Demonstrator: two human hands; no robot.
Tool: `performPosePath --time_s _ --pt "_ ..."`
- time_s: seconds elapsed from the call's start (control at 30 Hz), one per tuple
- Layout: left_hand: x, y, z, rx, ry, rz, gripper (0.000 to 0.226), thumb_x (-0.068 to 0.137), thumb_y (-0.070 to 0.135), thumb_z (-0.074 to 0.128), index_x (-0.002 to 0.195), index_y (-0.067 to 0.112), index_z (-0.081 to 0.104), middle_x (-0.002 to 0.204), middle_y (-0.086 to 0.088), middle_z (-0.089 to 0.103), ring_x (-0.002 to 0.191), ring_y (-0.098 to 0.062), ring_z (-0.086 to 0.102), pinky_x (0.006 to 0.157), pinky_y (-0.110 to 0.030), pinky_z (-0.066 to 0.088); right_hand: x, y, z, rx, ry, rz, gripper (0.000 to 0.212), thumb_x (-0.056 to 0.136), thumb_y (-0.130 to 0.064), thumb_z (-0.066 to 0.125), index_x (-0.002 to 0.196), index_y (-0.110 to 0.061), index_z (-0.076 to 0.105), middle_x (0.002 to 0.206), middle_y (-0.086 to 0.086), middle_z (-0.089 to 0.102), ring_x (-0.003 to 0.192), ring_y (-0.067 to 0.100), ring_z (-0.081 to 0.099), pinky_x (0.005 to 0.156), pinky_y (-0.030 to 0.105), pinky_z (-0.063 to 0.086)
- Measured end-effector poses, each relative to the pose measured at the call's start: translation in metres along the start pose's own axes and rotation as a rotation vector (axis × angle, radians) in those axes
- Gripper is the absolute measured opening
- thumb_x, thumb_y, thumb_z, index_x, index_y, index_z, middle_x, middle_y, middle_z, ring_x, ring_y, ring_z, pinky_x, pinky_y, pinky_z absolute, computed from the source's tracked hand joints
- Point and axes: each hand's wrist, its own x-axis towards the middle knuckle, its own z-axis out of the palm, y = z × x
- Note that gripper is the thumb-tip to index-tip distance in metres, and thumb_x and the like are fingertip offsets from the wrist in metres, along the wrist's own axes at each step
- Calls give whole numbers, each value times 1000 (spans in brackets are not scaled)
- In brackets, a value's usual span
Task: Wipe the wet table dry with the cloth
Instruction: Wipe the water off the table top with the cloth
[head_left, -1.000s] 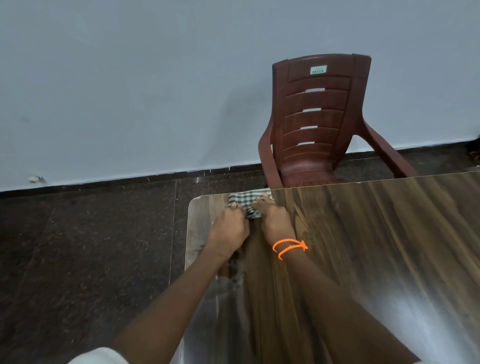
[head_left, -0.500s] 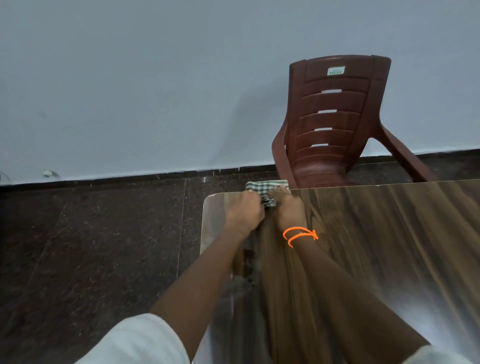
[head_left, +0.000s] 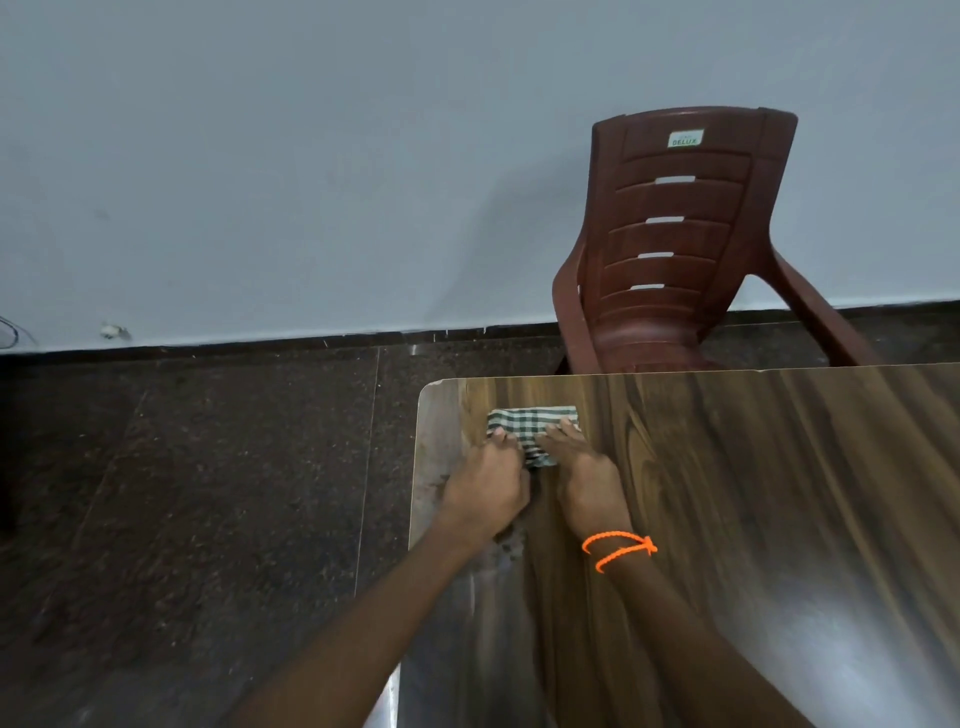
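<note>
- Head view, starting at your fingers (head_left: 563, 431): both sets lie close together and pressed down flat on the cloth (head_left: 530, 423), not curled around it.
- Left hand (head_left: 485, 486) covers the cloth's near-left part, knuckles up, fingertips reaching its left edge.
- Right hand (head_left: 587, 478) sits just beside it on the near-right part, fingertips near the cloth's right end. The two hands are almost touching, with a strip of fabric showing between them.
- Cloth is green-and-white check, folded into a small pad, lying flat on the table (head_left: 753, 493) near the far-left corner, a little inside the far edge.
- Orange braided band (head_left: 618, 548) wraps your right wrist (two loops visible).
- Table top is dark wood grain and glossy. A paler, smeared strip runs along the left edge, with small dark specks behind your left wrist (can't tell whether that's water or dirt).
- Brown plastic chair (head_left: 680, 249) stands past the far edge, facing the table, back toward the grey wall (head_left: 311, 156).
- Dark speckled floor (head_left: 182, 493) is to the table's left.
</note>
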Motion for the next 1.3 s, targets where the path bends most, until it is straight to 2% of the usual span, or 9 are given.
performPosePath --time_s 0.13,0.27,0.43,0.6,0.73,0.97,1.13,1.2,1.3 --pt "20 -1 -10 24 13 -31 29 86 25 40 99 14 63 104 -6 63 91 -29 63 76 -43 54 18 -3 1 -12 71 62 53 72 16 47 114 -9 69 124 10 64 128 24 49 104 29 39" --pt "24 -32 -16 20 -11 -74 35 83 23 33 100 17 62 104 -5 65 95 -28 64 79 -43 54 36 -30 18 6 79 70 47 75 8 44 111 -8 70 125 12 63 130 25 47 104 32 37" --pt "-19 -46 -33 -1 59 -97 22 85 19 45 98 15 63 106 -6 65 86 -32 65 71 -41 52 14 -56 42 -3 15 13 46 79 13 49 115 -9 69 128 10 61 133 24 44 101 34 42" --pt "-71 -36 -18 5 64 -108 31 80 27 36 95 17 62 106 -1 61 89 -23 64 72 -37 52 -39 -64 42 -20 -18 -33 46 75 2 47 114 -8 69 126 7 63 131 24 46 102 36 43" --pt "-86 -5 -7 -22 27 -61 45 79 33 28 98 16 65 112 0 61 98 -19 63 78 -36 54 -71 -40 21 -24 -19 -26 52 73 8 54 119 -13 67 131 4 60 132 17 43 105 28 37" --pt "-55 10 -25 27 -10 -96 23 85 24 47 94 14 65 103 -6 65 83 -30 66 71 -40 54 -40 -37 8 -18 29 105 49 77 11 52 116 -14 68 130 4 61 131 10 41 104 18 31" --pt "-83 -19 -33 -24 47 -114 18 84 17 50 94 12 64 104 -8 65 82 -31 66 71 -41 53 -48 -69 32 16 -17 51 47 79 11 54 116 -14 69 131 4 60 134 16 41 98 33 45" --pt "-108 -26 -24 -35 47 -123 22 83 22 46 95 14 64 106 -7 65 81 -31 66 69 -41 55 -70 -77 39 27 -24 23 47 77 11 55 115 -13 68 130 4 61 134 17 42 98 32 44" --pt "-141 -21 -14 -53 8 -131 41 81 30 32 103 18 64 119 -2 63 100 -25 66 80 -40 55 -110 -77 40 23 -23 -42 41 80 1 51 115 -12 68 128 3 62 132 18 44 105 33 40"
